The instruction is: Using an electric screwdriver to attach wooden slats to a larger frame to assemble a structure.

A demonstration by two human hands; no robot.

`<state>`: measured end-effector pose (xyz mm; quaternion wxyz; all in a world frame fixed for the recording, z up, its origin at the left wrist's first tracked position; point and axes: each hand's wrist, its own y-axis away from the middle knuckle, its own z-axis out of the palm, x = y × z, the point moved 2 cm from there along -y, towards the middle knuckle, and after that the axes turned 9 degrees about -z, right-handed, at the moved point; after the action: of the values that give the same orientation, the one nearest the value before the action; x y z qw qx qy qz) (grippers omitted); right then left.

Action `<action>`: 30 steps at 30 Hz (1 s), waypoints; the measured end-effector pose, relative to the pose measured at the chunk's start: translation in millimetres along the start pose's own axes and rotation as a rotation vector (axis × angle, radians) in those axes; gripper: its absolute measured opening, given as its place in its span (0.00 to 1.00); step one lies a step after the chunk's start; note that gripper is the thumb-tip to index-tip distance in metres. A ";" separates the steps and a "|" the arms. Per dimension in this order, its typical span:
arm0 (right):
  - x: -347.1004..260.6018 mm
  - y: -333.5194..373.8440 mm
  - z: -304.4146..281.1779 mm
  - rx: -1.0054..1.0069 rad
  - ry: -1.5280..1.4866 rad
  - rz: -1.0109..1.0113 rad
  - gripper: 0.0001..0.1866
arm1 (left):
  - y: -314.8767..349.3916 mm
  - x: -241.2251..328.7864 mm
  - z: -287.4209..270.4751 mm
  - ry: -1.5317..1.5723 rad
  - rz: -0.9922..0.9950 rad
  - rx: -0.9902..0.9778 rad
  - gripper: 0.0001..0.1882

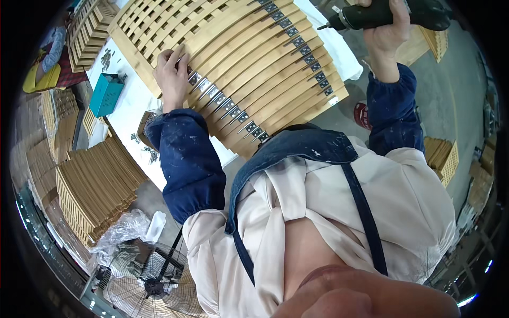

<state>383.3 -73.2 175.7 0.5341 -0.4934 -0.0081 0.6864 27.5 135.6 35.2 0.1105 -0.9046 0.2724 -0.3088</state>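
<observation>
My right hand point(389, 37) is wrapped round a dark cordless drill point(366, 17), raised at the upper right with its thin bit pointing left. Overlapping wooden panels point(265, 69) are stacked in steps in front of me, their upper left part a lattice. Small metal hinges point(231, 110) run along the near left ends of the strips, and another row of hinges point(304, 49) along the right ends. At the left row's far end my left hand point(172, 74) rests on the wood, fingers pinched together. Whatever small piece they hold is hidden by the fingers.
A teal box point(107, 94) stands on the white-covered table point(127, 130) at left, near loose hardware point(107, 58). Stacked lattice panels point(98, 180) and a floor fan point(154, 286) are at lower left. Another person point(50, 63) is at far left. A red can point(362, 114) is beside my right sleeve.
</observation>
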 end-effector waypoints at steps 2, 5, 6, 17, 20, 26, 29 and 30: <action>-7.2 2.1 -16.7 0.032 0.076 -0.021 0.16 | 7.2 1.3 0.6 0.085 -0.088 -0.042 0.15; -5.5 4.3 -35.8 0.074 0.022 0.002 0.16 | 12.2 3.9 3.0 0.055 -0.061 -0.067 0.16; -6.3 4.7 -39.1 0.079 0.024 0.003 0.16 | 14.4 5.9 1.9 0.077 -0.073 -0.085 0.16; 36.6 2.1 -97.8 -0.183 -0.274 0.247 0.18 | 13.6 -12.6 -19.7 0.146 -0.169 -0.142 0.18; 33.0 14.0 -97.3 -0.116 -0.340 0.367 0.16 | 30.3 1.4 -39.7 0.285 -0.220 0.044 0.18; 27.6 25.0 -95.5 -0.096 -0.266 0.460 0.19 | 207.1 -143.9 -130.7 0.034 -0.851 0.326 0.13; 25.4 28.4 -86.8 -0.124 -0.281 0.443 0.20 | 233.1 -143.3 -112.1 -0.040 -0.786 0.255 0.12; 20.6 28.8 -85.4 -0.130 -0.244 0.431 0.20 | 211.5 -129.5 -86.6 -0.073 -0.743 0.220 0.12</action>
<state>422.1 -114.3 102.6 0.3377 -0.4306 -0.0112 0.8369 -201.5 30.6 -39.3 0.0970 -0.9347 -0.1128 -0.3228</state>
